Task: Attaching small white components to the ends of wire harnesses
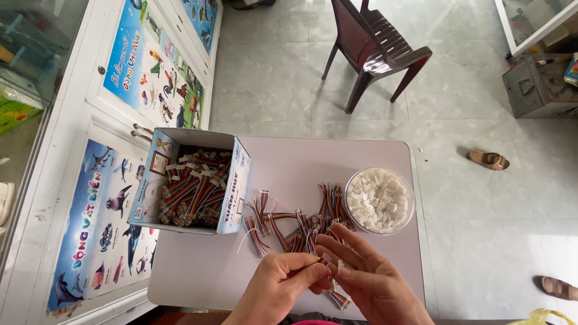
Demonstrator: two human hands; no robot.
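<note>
My left hand (282,284) pinches the end of a short multicoloured ribbon cable (335,294) that hangs down between both hands. My right hand (366,278) holds a small white plastic connector (343,267) at its fingertips, right next to the cable's end. Both hands hover over the near edge of a pale lilac table (289,162). Just beyond them lies a loose pile of similar ribbon cables (301,222).
An open cardboard box (191,180) packed with bundled ribbon cables stands at the table's left. A round clear tub of white connectors (379,200) sits at the right. On the tiled floor: a dark plastic chair (374,45), sandals (489,159), a metal box (536,87). White cabinets with posters (120,150) at left.
</note>
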